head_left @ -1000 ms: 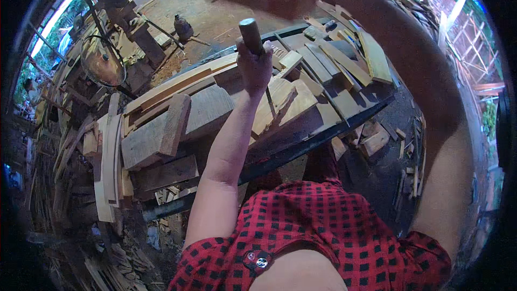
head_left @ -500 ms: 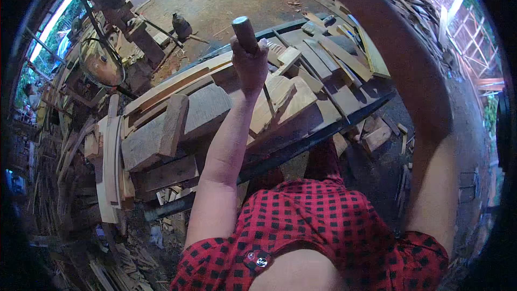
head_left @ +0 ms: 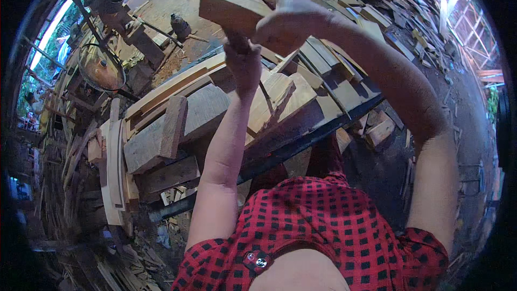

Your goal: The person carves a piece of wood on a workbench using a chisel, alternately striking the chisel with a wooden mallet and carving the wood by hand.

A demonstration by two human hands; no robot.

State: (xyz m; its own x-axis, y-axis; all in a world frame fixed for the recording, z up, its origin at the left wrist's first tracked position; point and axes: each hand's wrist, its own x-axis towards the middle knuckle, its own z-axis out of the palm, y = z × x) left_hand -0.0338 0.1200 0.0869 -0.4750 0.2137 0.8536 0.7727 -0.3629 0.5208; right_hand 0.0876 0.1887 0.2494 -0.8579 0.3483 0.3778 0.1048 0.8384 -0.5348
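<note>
In the middle, my left hand is closed round the upright round handle of what looks like a chisel. A thin dark blade-like strip shows below the fist, against a pale wooden piece on the bench. My right hand grips a thick wooden block from its right side. This block lies over the top of the handle and hides its end; whether the two touch I cannot tell. Just how the blade meets the wood is unclear.
Boards and offcuts lie across the bench, with a loose wooden block on its left part. A round metal disc stands at the left. A dark bottle-like thing is on the floor. Scrap wood is piled at the far right.
My right hand has come down from the top edge, bringing the wooden block into view over the handle. My left hand keeps its grip in nearly the same place.
</note>
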